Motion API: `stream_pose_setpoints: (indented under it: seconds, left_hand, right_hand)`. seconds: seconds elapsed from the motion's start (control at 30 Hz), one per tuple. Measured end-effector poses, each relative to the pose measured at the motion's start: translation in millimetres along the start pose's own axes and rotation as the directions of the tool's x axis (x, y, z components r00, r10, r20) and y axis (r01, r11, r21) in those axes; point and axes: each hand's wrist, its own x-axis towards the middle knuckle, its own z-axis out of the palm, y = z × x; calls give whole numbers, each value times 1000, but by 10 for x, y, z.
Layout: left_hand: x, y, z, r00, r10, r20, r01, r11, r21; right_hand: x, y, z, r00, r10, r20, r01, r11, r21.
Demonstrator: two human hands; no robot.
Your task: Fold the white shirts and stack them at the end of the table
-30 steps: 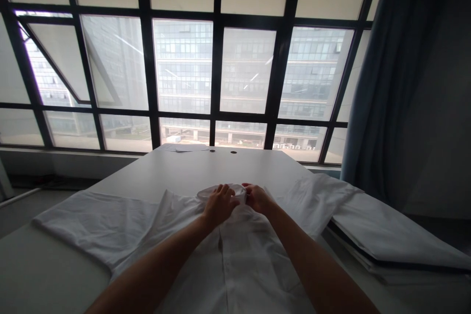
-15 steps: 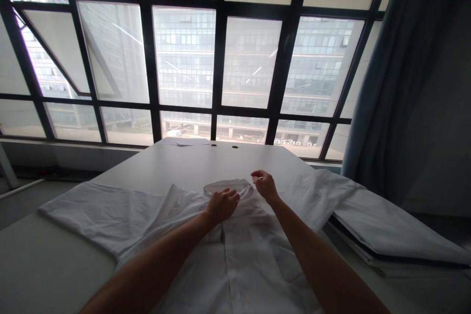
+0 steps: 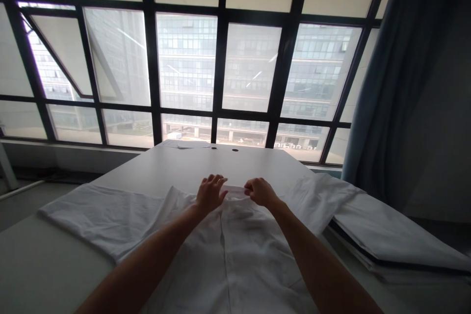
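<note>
A white button-front shirt (image 3: 235, 250) lies face up on a white table (image 3: 176, 167), sleeves spread to both sides. Its collar (image 3: 234, 190) shows as a narrow white band at the far end. My left hand (image 3: 209, 193) rests on the collar's left side with its fingers bent over the edge. My right hand (image 3: 259, 191) is closed in a pinch on the collar's right side. Both forearms reach forward over the shirt's body.
A stack of folded white cloth (image 3: 386, 240) lies on the table's right side, partly under the right sleeve. Two dark holes (image 3: 223, 148) mark the table's far edge. A large black-framed window (image 3: 221, 59) stands behind, and a dark curtain (image 3: 390, 83) hangs at the right.
My left hand has moved from the shirt's chest up to the collar. My right hand has come back down from a raised pinch onto the collar's right side.
</note>
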Motion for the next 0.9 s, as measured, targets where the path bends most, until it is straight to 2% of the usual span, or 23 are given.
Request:
stream_pose_setpoints:
  seconds: [0.07,0.13,0.23,0.33,0.5,0.63,0.77,0.83,0.9]
  left_hand:
    - [25,-104,-13,990,-30,137,29,999,16]
    - [31,-180,-27,959,5,285,-15,999,33]
    - [24,-236,-54,924,97,370,-127,990,56]
    - [19,-252,-75,917,111,384,-149,986,71]
    - [15,-286,-111,928,35,371,-66,995,73]
    - [29,-343,-186,942,19,334,-41,998,57]
    - [60,-439,-257,956,-42,291,29,999,46]
    - [82,-507,-266,961,-69,267,80,996,-31]
    - [110,-589,-257,962,-90,259,136,977,-165]
  right_hand:
    - [10,32,-3,999,-32,-16,32,999,-6]
    - [14,55,-6,999,-46,-21,45,999,-21]
    - [7,80,-12,998,-65,16,65,996,-64]
    - [-6,103,-14,992,-85,92,95,990,-100]
    - [-15,152,17,983,-94,155,98,995,-17]
    - [-7,163,34,988,-95,124,91,995,35]
    - [3,131,9,1000,16,24,-17,999,32]
    - [22,116,-3,997,78,-12,-77,994,84]
    - [56,113,-1,991,137,-2,-132,961,241]
